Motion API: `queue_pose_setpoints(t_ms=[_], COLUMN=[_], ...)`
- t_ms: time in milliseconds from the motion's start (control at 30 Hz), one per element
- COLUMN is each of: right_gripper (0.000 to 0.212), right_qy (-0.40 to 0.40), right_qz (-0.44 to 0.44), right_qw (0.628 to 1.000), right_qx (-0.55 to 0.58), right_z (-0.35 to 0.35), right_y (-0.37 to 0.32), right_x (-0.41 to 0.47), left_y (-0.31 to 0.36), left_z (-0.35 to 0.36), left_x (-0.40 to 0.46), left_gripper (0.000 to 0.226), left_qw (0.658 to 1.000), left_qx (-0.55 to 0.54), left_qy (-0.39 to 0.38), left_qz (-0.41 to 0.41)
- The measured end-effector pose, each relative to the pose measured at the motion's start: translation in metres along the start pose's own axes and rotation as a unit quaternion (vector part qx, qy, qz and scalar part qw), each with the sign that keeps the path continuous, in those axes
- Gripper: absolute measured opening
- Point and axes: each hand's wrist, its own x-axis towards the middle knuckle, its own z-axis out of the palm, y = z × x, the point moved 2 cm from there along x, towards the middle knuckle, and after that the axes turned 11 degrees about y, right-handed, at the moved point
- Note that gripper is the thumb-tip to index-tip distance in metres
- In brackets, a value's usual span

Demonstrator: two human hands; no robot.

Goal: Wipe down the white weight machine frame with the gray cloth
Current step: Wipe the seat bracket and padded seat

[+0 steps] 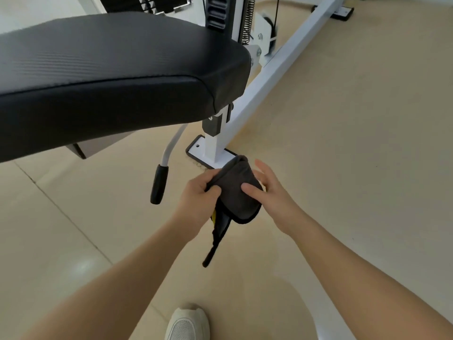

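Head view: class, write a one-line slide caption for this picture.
Both hands, left hand gripping and right hand touching, fold a gray cloth beside the white weight machine frame.

The black seat pad (110, 77) runs off the left edge and hides the white frame (264, 87) behind and beneath it. The frame's long rail is cut off at the far top. The gray cloth (239, 192) covers the near right corner of the frame's base plate (196, 149) and most of the left hand's (199, 196) fingers. A yellow scrap (214, 216) under that hand is possibly a tag. The shoe (187, 323) is cropped at the near edge.
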Motion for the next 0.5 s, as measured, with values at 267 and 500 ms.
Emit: queue_pose_setpoints(t_ms=[267,500], right_gripper=[0.006,0.004], right_qy=[0.079,0.088], right_qz=[-0.048,0.119], right_qw=[0.990,0.988], right_qx=[-0.108,0.043], right_z=[-0.005,-0.005], right_y=[-0.020,-0.023], right_x=[0.032,0.035], left_y=[-0.011,-0.015], left_z=[0.018,0.027], left_x=[0.029,0.053], left_gripper=[0.025,0.023], left_qw=[0.999,0.988], left_qx=[0.005,0.146], left_qy=[0.022,0.037], left_qz=[-0.024,0.037])
